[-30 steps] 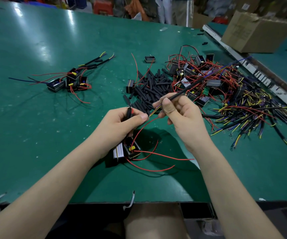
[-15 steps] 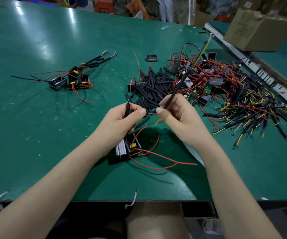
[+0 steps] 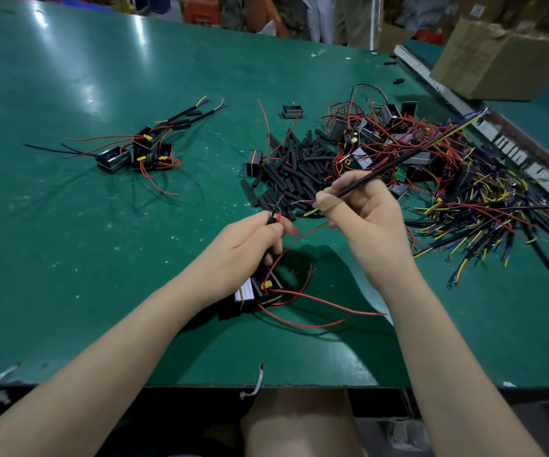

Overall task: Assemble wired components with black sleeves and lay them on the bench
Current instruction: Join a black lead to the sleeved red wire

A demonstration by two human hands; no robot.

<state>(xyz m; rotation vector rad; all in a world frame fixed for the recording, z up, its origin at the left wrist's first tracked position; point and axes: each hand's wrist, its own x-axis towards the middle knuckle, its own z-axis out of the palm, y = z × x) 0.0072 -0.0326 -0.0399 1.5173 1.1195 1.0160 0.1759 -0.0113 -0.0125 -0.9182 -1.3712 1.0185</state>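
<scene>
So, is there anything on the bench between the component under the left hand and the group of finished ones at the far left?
Nothing visible. Between the component and the finished group lies only bare green bench; the black sleeves lie off to the right.

Right hand (image 3: 370,222) pinches black cable (image 3: 408,156); left hand (image 3: 246,245) seemingly grips sleeve (image 3: 271,220).
</scene>
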